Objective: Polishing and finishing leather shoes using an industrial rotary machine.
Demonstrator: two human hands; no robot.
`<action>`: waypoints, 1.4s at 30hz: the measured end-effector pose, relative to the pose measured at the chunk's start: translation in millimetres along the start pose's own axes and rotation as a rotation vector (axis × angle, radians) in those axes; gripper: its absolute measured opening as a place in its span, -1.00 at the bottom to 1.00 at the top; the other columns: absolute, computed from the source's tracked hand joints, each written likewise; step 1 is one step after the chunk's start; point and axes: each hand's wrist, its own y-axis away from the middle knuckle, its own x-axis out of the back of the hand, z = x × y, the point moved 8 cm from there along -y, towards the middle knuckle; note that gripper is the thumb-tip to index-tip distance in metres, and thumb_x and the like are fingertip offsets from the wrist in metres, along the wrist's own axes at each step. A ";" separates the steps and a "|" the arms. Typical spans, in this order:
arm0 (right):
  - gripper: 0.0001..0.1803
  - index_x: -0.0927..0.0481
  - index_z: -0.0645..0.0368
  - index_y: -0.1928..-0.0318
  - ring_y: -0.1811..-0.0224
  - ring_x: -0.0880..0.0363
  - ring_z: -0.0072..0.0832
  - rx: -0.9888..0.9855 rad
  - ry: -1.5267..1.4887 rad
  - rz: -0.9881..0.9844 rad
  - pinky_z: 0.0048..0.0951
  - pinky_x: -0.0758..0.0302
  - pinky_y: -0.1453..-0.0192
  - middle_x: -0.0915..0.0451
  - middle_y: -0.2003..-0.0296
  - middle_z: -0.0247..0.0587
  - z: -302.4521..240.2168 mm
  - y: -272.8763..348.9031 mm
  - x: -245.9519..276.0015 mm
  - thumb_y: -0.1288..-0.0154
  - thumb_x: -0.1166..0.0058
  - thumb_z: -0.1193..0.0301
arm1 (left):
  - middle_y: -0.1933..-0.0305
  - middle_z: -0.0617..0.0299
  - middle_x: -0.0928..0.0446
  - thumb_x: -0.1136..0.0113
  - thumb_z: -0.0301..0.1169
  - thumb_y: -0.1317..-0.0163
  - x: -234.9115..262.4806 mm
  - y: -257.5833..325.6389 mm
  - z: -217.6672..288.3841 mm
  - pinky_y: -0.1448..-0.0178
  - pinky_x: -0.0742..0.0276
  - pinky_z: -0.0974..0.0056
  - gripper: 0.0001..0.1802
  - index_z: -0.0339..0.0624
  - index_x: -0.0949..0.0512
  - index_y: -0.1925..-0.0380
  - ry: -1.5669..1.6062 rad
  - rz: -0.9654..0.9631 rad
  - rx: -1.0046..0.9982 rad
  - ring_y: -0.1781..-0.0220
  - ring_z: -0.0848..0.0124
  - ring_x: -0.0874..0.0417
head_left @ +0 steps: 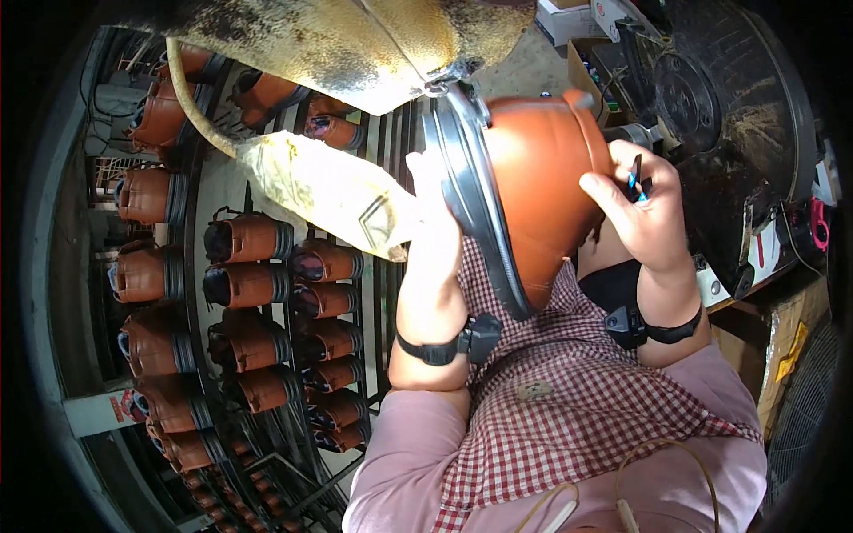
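Leftmost, rows of brown boots (249, 240) on a curved metal rack (200, 191), soles outward, well apart from the hands. Beside them, a stained yellowish hose end (329, 191) hanging from a grimy machine head (355, 44), touching the left hand. Centre, left hand (435, 222) raised against the dark sole rim of a brown boot (542, 169), fingers hidden behind the sole, so grip impossible to judge. Boot held up sideways at chest height over a red checked apron (560, 391), sole facing left, toe to the right. Right, right hand (644, 209) cupped over the toe, fingers curled and pinching a thin black-and-blue pen (636, 178). Black bands on both wrists. Farthest right, a dark round machine (729, 115).
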 end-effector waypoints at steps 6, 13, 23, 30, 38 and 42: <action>-0.82 -0.47 0.29 0.44 0.48 -0.25 -0.73 -0.040 0.005 0.005 -0.58 -0.25 0.41 -0.35 0.58 -0.47 2.3 -12.5 11.6 -0.25 -0.18 0.52 | -0.49 -0.09 0.07 -0.21 -0.24 -0.14 -6.3 35.0 -25.3 -0.49 0.05 0.10 0.12 -0.31 0.38 -0.45 -0.285 -0.183 -0.073 -0.51 0.14 -0.02; -0.74 -0.60 0.32 0.09 0.35 -0.40 -0.76 -0.150 -0.189 0.082 -0.64 -0.37 0.25 -0.58 0.35 -0.39 21.7 -17.1 9.2 -0.40 -0.03 0.37 | -0.43 -0.18 -0.09 -0.19 0.04 -0.16 -14.1 53.9 -8.0 -0.47 -0.04 0.17 0.13 -0.55 0.17 -0.40 -0.131 -0.110 -0.300 -0.44 0.10 -0.18; -0.60 -0.50 0.24 -0.15 -0.12 -0.50 -0.20 0.092 0.523 0.201 -0.26 -0.26 -0.28 -0.60 0.01 -0.03 55.0 6.0 9.7 -0.54 0.33 0.32 | -0.20 0.10 -0.38 -0.12 -0.21 -0.18 -13.8 16.7 7.9 -0.17 -0.34 0.37 -0.10 -0.39 0.02 -0.43 -0.067 0.016 -0.308 -0.04 0.44 -0.45; -0.59 -0.44 0.28 -0.22 -0.22 -0.40 -0.32 0.221 -0.068 0.085 -0.32 -0.23 -0.37 -0.37 -0.26 0.01 21.5 -17.8 -5.4 -0.55 0.36 0.39 | -0.34 0.02 -0.32 0.08 -0.10 -0.28 -15.7 -6.6 20.9 -0.46 -0.14 0.19 -0.25 -0.38 -0.15 -0.35 -0.109 -0.150 -0.490 -0.38 0.25 -0.33; -0.57 -0.47 0.09 -0.25 -0.34 -0.26 -0.15 0.364 0.299 0.089 -0.21 -0.15 -0.42 -0.22 -0.33 0.09 15.2 -20.1 -9.5 -0.43 0.23 0.46 | -0.45 -0.06 0.00 -0.30 0.02 -0.03 -27.9 18.1 5.6 -0.49 0.05 0.16 0.31 -0.33 0.42 -0.44 -0.174 -0.285 -0.457 -0.46 0.19 -0.10; -0.58 -0.50 0.06 -0.23 -0.33 -0.26 -0.16 0.418 0.319 0.104 -0.20 -0.15 -0.40 -0.22 -0.36 0.05 20.3 -23.3 -11.4 -0.42 0.21 0.44 | -0.49 0.03 0.01 -0.35 0.02 0.03 -22.1 5.9 1.1 -0.50 0.05 0.17 0.32 -0.20 0.39 -0.46 -0.005 -0.275 -0.384 -0.49 0.24 -0.07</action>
